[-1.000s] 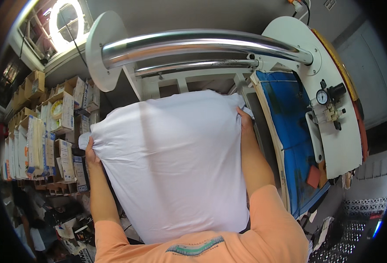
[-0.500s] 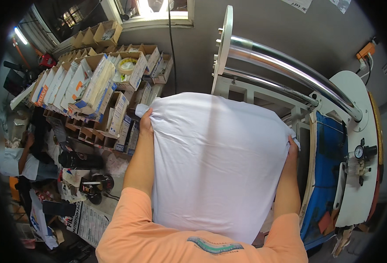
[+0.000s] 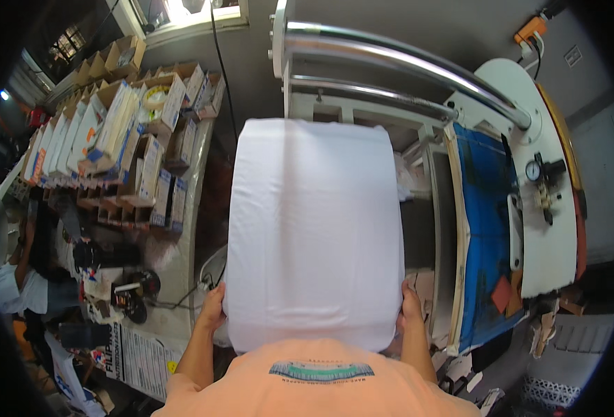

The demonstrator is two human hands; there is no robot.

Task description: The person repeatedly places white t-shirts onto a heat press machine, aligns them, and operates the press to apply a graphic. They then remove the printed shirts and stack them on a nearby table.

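A white cloth (image 3: 314, 229) lies drawn fairly smooth over a flat, roughly rectangular form in front of me, with a few faint creases. My left hand (image 3: 214, 307) grips its left edge near the front corner, fingers curled in against the side. At the opposite edge my right hand (image 3: 410, 306) is closed on the cloth in the same way, fingertips partly hidden beneath it. The form under the cloth is covered from sight.
Cardboard bins (image 3: 123, 139) crowd a table (image 3: 192, 208) on the left. A machine with chrome bars (image 3: 404, 59) stands behind and right, beside a blue panel (image 3: 487, 229) and a pressure gauge (image 3: 532, 170). Another person's white sleeve (image 3: 18, 288) shows far left.
Both hands have come down from the far corners to the near sides of the cloth. The cloth now sits flatter and squarer, and the view has shifted.
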